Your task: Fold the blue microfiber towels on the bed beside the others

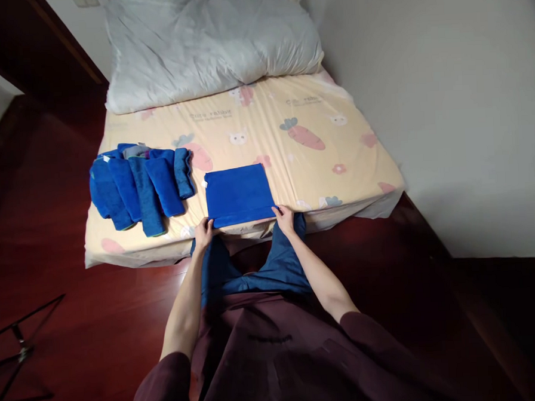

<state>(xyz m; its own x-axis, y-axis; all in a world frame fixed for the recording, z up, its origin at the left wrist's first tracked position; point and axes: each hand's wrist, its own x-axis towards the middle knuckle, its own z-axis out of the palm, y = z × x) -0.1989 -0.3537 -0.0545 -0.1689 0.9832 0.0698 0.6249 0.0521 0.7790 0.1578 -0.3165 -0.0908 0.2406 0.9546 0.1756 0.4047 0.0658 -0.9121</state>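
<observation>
A blue towel point(238, 193) lies flat on the bed near its front edge, with a narrow strip turned over along the side closest to me. My left hand point(203, 234) pinches the near left corner of the towel. At the near right corner, my right hand point(284, 219) grips the cloth between thumb and fingers. A small white tag shows on the towel's left edge. To the left lies a group of rolled blue towels point(145, 189), side by side and partly overlapping, with a grey piece among them.
The bed point(310, 162) has a yellow sheet printed with carrots and rabbits. A bulky pale quilt point(210, 48) covers its far end. A white wall point(446, 113) runs along the right. Dark metal stand legs point(22, 351) stand on the red floor at lower left.
</observation>
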